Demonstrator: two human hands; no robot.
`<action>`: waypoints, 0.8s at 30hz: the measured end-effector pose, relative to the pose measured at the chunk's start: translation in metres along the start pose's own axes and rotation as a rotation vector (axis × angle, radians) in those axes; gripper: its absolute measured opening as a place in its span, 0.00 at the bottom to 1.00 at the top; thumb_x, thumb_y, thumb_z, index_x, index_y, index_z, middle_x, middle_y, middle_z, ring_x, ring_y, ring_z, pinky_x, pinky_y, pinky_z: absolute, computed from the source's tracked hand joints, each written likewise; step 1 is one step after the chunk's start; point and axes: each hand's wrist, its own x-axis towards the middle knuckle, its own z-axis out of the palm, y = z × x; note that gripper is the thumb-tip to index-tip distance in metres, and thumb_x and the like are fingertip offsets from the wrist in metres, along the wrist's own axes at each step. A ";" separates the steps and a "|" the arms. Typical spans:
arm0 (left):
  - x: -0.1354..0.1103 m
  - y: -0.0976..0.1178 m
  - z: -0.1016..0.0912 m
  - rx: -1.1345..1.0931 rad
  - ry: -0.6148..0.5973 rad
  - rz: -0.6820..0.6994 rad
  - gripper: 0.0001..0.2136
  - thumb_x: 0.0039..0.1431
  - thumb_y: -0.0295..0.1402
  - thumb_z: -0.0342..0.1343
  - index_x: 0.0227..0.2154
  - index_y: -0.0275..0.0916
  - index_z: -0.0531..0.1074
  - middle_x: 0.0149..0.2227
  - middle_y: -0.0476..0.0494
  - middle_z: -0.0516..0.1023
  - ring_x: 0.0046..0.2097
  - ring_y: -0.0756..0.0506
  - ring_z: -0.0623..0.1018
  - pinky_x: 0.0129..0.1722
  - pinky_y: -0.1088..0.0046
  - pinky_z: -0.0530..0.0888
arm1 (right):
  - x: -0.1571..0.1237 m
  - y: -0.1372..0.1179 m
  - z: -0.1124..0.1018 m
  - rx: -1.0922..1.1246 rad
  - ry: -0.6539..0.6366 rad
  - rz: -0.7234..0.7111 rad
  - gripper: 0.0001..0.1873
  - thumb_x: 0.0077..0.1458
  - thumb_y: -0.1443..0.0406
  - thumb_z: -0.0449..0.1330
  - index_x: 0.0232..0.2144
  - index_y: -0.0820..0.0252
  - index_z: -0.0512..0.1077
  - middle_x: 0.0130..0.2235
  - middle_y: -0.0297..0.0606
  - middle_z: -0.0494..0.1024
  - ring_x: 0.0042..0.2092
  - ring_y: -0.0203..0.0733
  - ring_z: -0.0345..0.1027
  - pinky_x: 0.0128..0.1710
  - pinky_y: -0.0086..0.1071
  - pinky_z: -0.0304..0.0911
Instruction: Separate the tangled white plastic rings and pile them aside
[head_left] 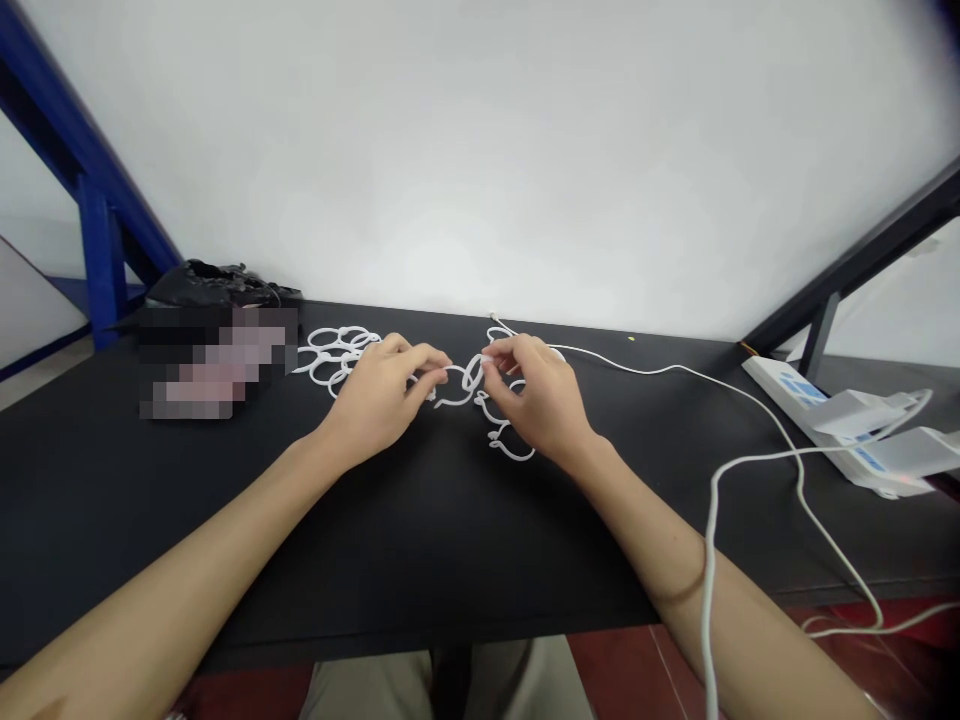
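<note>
Judged partway through. Nearest the table's (420,540) front edge, loose loops of white cable (504,440) lay uncoiled under the right hand (536,400). Mid-table, left hand (382,395) and right hand both pinched shut on the cable, fingertips nearly meeting. Farther back and left of the hands, a finished-looking bunch of coils (337,355); rightward, slack trailed towards the power strip (840,425)

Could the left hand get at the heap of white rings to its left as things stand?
Probably yes: the left hand pinches a ring beside the heap of white rings, with nothing on the table between them.
</note>
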 end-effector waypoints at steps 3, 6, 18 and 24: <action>0.001 0.004 -0.005 -0.162 0.032 -0.152 0.09 0.61 0.41 0.53 0.37 0.44 0.74 0.36 0.48 0.83 0.41 0.42 0.76 0.44 0.64 0.69 | 0.000 0.001 0.000 0.004 -0.035 0.033 0.04 0.59 0.66 0.56 0.37 0.58 0.70 0.35 0.36 0.78 0.38 0.40 0.71 0.37 0.32 0.65; 0.002 0.003 -0.007 -0.295 0.051 -0.269 0.10 0.59 0.44 0.56 0.35 0.45 0.73 0.35 0.48 0.83 0.37 0.42 0.78 0.41 0.65 0.70 | 0.000 0.001 0.000 0.029 -0.069 0.058 0.03 0.58 0.66 0.56 0.36 0.58 0.69 0.35 0.36 0.77 0.37 0.39 0.71 0.38 0.31 0.65; 0.005 -0.003 -0.008 -0.738 0.129 -0.374 0.17 0.55 0.45 0.61 0.43 0.39 0.77 0.40 0.42 0.83 0.39 0.45 0.77 0.38 0.69 0.71 | -0.002 0.000 0.001 -0.021 -0.272 0.054 0.04 0.58 0.67 0.57 0.37 0.59 0.70 0.36 0.38 0.77 0.40 0.42 0.69 0.40 0.35 0.65; 0.005 -0.005 -0.008 -0.861 0.104 -0.405 0.16 0.53 0.44 0.63 0.38 0.38 0.75 0.40 0.41 0.83 0.38 0.46 0.76 0.41 0.69 0.71 | -0.003 0.004 0.001 -0.136 -0.195 -0.014 0.14 0.59 0.62 0.59 0.47 0.61 0.69 0.43 0.46 0.76 0.47 0.50 0.67 0.49 0.43 0.64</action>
